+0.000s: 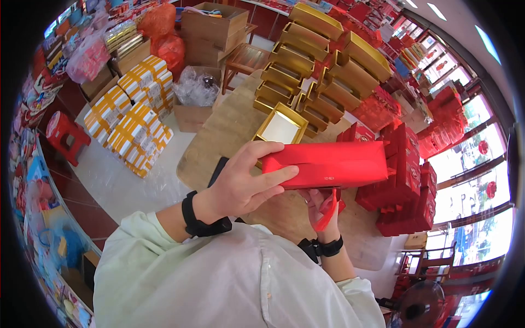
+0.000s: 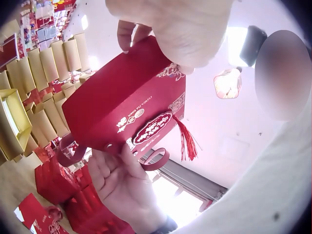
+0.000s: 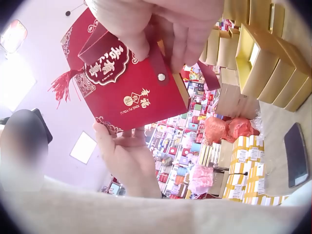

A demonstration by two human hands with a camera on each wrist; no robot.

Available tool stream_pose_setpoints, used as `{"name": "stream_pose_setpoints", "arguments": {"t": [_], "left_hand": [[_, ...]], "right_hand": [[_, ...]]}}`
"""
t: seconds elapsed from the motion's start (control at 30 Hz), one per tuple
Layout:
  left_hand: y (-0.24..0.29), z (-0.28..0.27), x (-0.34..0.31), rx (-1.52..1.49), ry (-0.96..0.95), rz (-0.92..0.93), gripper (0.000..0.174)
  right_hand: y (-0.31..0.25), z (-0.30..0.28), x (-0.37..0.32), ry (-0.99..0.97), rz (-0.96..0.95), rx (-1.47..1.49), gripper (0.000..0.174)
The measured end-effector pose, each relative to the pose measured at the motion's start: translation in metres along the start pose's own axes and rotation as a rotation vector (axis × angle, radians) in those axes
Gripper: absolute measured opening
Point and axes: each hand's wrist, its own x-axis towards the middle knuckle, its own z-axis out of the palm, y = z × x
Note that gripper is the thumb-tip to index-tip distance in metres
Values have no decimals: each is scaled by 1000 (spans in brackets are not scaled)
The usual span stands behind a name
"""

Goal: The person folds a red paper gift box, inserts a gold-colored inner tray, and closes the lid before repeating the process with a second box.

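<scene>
Both hands hold a red gift box [image 1: 333, 158] over the table. My left hand [image 1: 243, 177] grips its left end, thumb and fingers on either side. The right hand [image 1: 319, 208] holds the lower edge by a red strap [image 3: 157, 68] with a metal snap [image 3: 162, 77]. Gold lettering and corner patterns mark the face turned down in the head view. An oval plaque [image 2: 152, 130] lies on that face, and a red tassel [image 2: 187, 141] hangs from it. The strap's ends curl loose beside the right fingers in the left wrist view.
Rows of open gold box trays [image 1: 284, 60] stand at the table's far side, one tray [image 1: 281, 126] nearer. Stacked red boxes [image 1: 399, 169] are on the right. A dark phone [image 3: 296, 153] lies on the table. White-and-orange taped parcels [image 1: 136, 136] and a cardboard box [image 1: 191, 117] occupy the left floor.
</scene>
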Motion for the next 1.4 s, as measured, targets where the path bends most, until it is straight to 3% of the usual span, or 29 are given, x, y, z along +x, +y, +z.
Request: {"name": "stream_pose_setpoints", "arguments": {"t": [0.13,0.27,0.3,0.33,0.47,0.57,0.73,0.9,0.97,1.17,1.3,1.4], "left_hand": [[-3,8,-1,-152,-133,-262,31],[-5,32,14,-284,-135,-335,37],[-6,41,14,-383,-116,-400,37],[-7,49,17,-412,-127,-415,37],[-6,74,30,-549,-172,-501,38],[-13,100,20,-561,-206,-524,38],[-7,125,29,-755,-267,-474,39],[-4,139,26,-1064,-230,-705,51],[-5,140,30,-1355,-304,-787,56],[1,139,35,-1537,-313,-987,67],[11,149,43,-1574,-219,-1004,65],[24,165,49,-1599,-208,-971,62]], "right_hand": [[7,-26,-5,52,-63,-250,37],[-41,-3,-6,203,-324,-265,40],[-34,-10,-7,298,-244,-261,40],[-29,-15,-10,384,-156,-245,40],[-31,-19,-24,447,-279,-51,39],[-39,-27,-35,502,-416,-72,40],[-44,-42,-51,621,-477,-167,41],[-59,-49,-59,597,-510,-277,35],[-58,-56,-59,563,-371,-147,43],[-30,-77,-45,491,-353,6,66],[-40,-91,-40,470,-263,-17,59],[-46,-117,-33,411,-342,-58,47]]}}
